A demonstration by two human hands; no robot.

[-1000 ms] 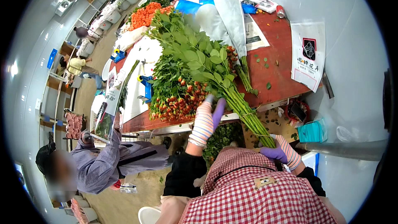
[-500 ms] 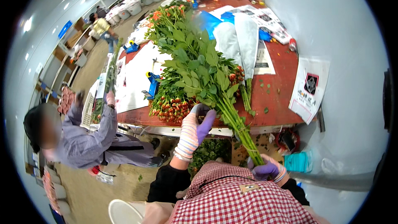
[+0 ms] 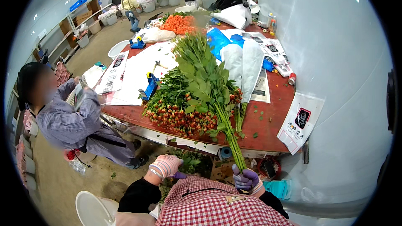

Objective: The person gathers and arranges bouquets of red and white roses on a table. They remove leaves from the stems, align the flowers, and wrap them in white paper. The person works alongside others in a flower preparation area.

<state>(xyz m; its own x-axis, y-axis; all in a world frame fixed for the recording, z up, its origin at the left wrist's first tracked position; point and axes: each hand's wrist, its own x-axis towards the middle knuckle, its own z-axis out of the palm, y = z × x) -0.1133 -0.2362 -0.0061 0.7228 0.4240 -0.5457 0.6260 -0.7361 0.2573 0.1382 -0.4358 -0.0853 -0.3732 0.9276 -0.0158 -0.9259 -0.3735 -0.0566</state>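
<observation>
we have the bunch of long leafy stems slanting across the front edge of the table, its leafy upper part over the heap of red-orange blooms. our right hand keeps its fingers wrapped around the lower stems, pressing them together. our left hand, just beside the bunch half a second ago, has dropped toward our apron and is now well apart from it; we cannot tell whether its fingers are spread or together. we judge that the right hand alone now carries the hold.

counting outward, we have one bunch in hand and one heap of red-orange blooms under it. just right of these lie two white-wrapped bundles; to the left stand two blue tape dispensers. farther out we count one red can, one heap of orange flowers and, by the table's right edge, one printed white sleeve. around the red table and beyond, we make out four other people.
</observation>
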